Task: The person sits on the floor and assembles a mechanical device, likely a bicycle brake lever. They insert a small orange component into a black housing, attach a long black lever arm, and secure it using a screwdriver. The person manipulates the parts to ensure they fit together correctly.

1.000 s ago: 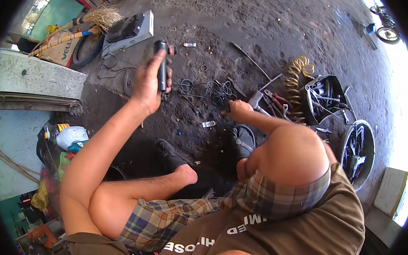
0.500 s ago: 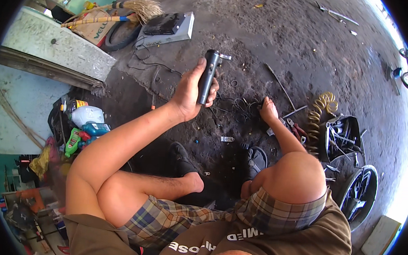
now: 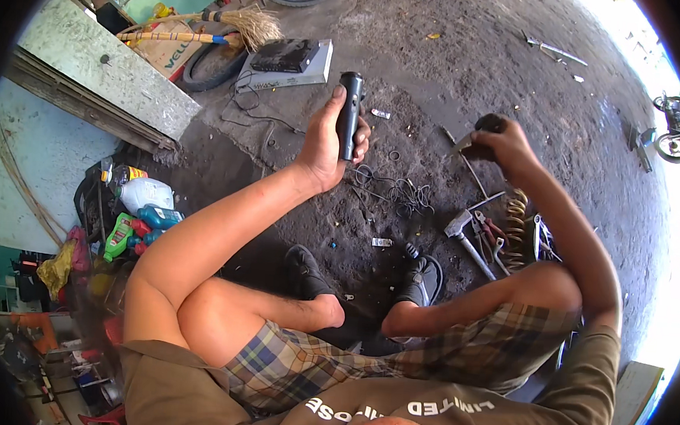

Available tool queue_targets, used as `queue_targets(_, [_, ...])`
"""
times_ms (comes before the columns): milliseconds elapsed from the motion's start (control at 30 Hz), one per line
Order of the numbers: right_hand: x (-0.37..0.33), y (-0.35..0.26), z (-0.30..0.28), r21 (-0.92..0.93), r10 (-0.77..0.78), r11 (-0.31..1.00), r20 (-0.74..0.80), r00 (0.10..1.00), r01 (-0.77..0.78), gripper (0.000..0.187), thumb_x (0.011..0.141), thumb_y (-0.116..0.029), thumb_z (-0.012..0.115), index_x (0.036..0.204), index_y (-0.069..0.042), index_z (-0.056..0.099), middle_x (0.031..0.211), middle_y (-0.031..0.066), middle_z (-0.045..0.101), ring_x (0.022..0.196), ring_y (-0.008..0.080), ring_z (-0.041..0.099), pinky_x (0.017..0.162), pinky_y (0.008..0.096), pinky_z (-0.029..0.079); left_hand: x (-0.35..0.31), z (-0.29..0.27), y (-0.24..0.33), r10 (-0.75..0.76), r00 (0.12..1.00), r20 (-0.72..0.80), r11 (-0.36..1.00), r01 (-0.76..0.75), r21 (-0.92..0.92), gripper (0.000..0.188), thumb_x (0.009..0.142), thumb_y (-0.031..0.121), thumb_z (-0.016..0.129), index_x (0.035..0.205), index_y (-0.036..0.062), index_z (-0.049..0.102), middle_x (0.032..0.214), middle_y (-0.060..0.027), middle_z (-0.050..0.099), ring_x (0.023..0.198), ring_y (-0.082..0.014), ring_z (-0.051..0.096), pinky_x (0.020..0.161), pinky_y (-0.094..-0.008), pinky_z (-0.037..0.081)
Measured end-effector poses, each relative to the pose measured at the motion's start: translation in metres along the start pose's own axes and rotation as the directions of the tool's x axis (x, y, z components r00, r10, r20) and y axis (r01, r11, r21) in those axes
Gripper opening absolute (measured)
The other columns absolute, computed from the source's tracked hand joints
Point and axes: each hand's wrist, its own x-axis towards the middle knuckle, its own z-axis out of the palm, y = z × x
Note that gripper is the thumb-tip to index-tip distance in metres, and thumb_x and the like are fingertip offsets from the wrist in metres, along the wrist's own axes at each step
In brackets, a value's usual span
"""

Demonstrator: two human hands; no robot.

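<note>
Left hand (image 3: 329,138): fingers curled firmly around a black cylinder (image 3: 350,116), thumb laid along its near-left side; the cylinder is raised above the floor in front of the body. Surface smooth, semi-gloss, a small round stud on the barrel; body straight, flaring to a broader head. Long axis runs almost straight up the view, broad head pointing away from the wearer, narrower end toward the wearer. Right hand (image 3: 509,149): fingers bent closed on a small dark item (image 3: 487,128); outline blurred, kind cannot be told. A pale pointed tip shows at its lower left. Floor (image 3: 412,49): dark, rough, pitted. On it, between the hands and nearer the feet, a loose tangle of thin black cord (image 3: 409,197); to the right, a metal-headed hammer (image 3: 459,222), red-handled pliers (image 3: 498,231) and a yellowish coiled hose (image 3: 515,223). Writing: white block capitals, inverted in view, across the brown shirt (image 3: 454,391); large dark-green lettering on a cardboard box (image 3: 159,53) at upper left.
</note>
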Motion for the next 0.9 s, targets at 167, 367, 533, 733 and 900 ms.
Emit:
queue_targets(167, [-0.081,-0.105,0.049,0.054,-0.098,0.994,0.066,0.993,0.094,0.018,0.093,0.0,0.079,0.103,0.009,0.066,0.094,0.0202,0.077,0.081,0.0293,0.08,0.077,0.04,0.069,-0.008,0.011,0.014,-0.007,1.0,-0.019,0.997,0.006,-0.072,0.051,0.107,0.068,0.05,0.115,0.0173,0.054,0.072,-0.0003,0.052,0.053,-0.012,0.049,0.051,-0.0284,0.037])
queue_targets(367, [-0.132,-0.087,0.122,0.204,-0.29,0.934,-0.046,0.956,0.294,0.018,0.093,-0.001,0.081,0.098,0.008,0.066,0.087,0.0168,0.078,0.08,0.0217,0.079,0.074,0.0323,0.066,-0.022,0.036,0.024,0.07,0.997,-0.007,0.989,-0.071,-0.129,0.049,0.108,0.067,0.047,0.113,0.0186,0.053,0.074,-0.0003,0.05,0.053,-0.0114,0.045,0.05,-0.0282,0.036])
queue_targets(533, [-0.146,-0.067,0.13,0.047,-0.402,0.913,-0.081,0.912,0.406,0.02,0.092,-0.002,0.082,0.092,0.005,0.064,0.086,0.0119,0.078,0.081,0.0151,0.077,0.072,0.0291,0.063,-0.038,0.031,0.02,0.101,0.994,-0.028,0.989,-0.104,-0.104,0.048,0.109,0.067,0.044,0.11,0.019,0.052,0.074,-0.0004,0.049,0.057,-0.0109,0.044,0.051,-0.0275,0.036])
queue_targets(733, [-0.141,-0.052,0.132,0.113,-0.39,0.911,-0.068,0.918,0.396,0.02,0.092,-0.004,0.083,0.093,0.004,0.064,0.087,0.0103,0.077,0.081,0.0108,0.074,0.073,0.0285,0.061,-0.043,0.026,0.018,0.104,0.994,-0.04,0.99,-0.107,-0.086,0.051,0.108,0.07,0.043,0.107,0.0198,0.052,0.076,-0.0003,0.048,0.059,-0.011,0.045,0.052,-0.0268,0.035])
queue_targets(900, [-0.144,-0.046,0.131,0.108,-0.42,0.898,-0.071,0.905,0.426,0.02,0.093,-0.004,0.082,0.093,0.003,0.063,0.087,0.0085,0.076,0.083,0.0098,0.072,0.075,0.0281,0.06,-0.042,0.033,0.019,0.1,0.995,-0.031,0.993,-0.101,-0.059,0.053,0.107,0.072,0.043,0.106,0.0196,0.052,0.076,-0.0001,0.047,0.059,-0.0111,0.044,0.052,-0.0267,0.035])
